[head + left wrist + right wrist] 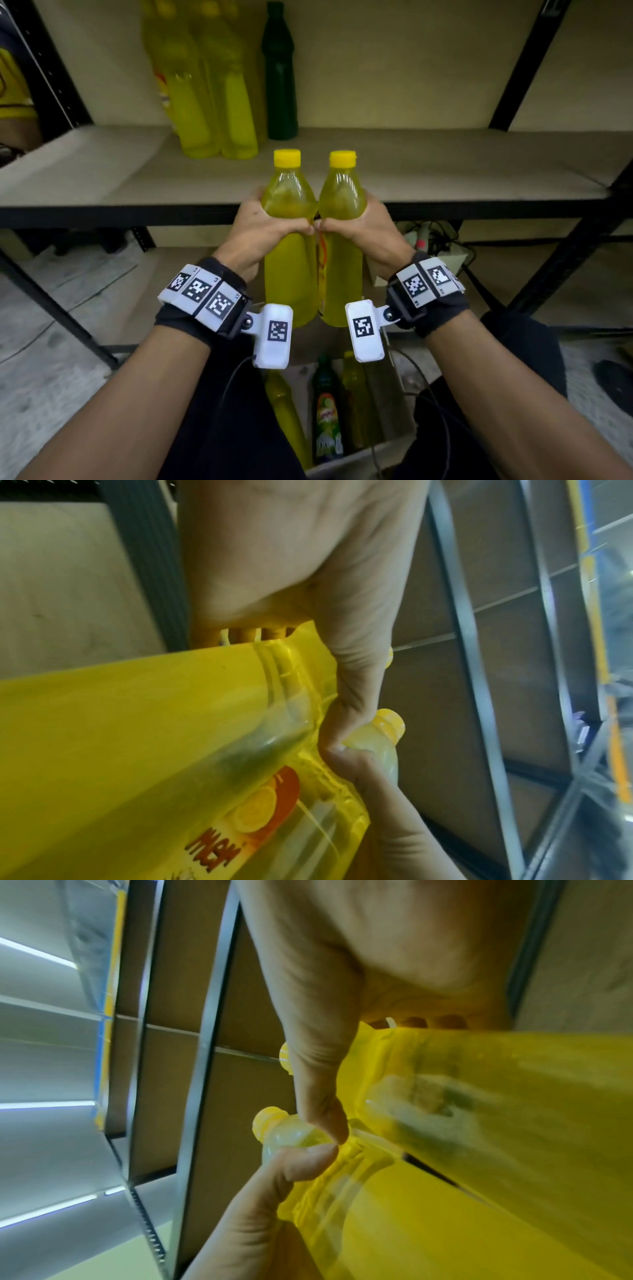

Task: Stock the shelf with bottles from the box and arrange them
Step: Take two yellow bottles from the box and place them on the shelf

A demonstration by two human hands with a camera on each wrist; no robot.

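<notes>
I hold two yellow bottles with yellow caps upright, side by side, just in front of the shelf's front edge. My left hand grips the left yellow bottle around its upper body. My right hand grips the right yellow bottle the same way, and the two thumbs touch between the bottles. In the left wrist view my left hand wraps the left bottle. The right wrist view shows my right hand around the right bottle. On the shelf board stand several yellow bottles and one dark green bottle.
The box sits on the floor between my forearms, holding a green labelled bottle and yellow ones. Black shelf posts stand at left and right. A power strip with cables lies under the shelf at right.
</notes>
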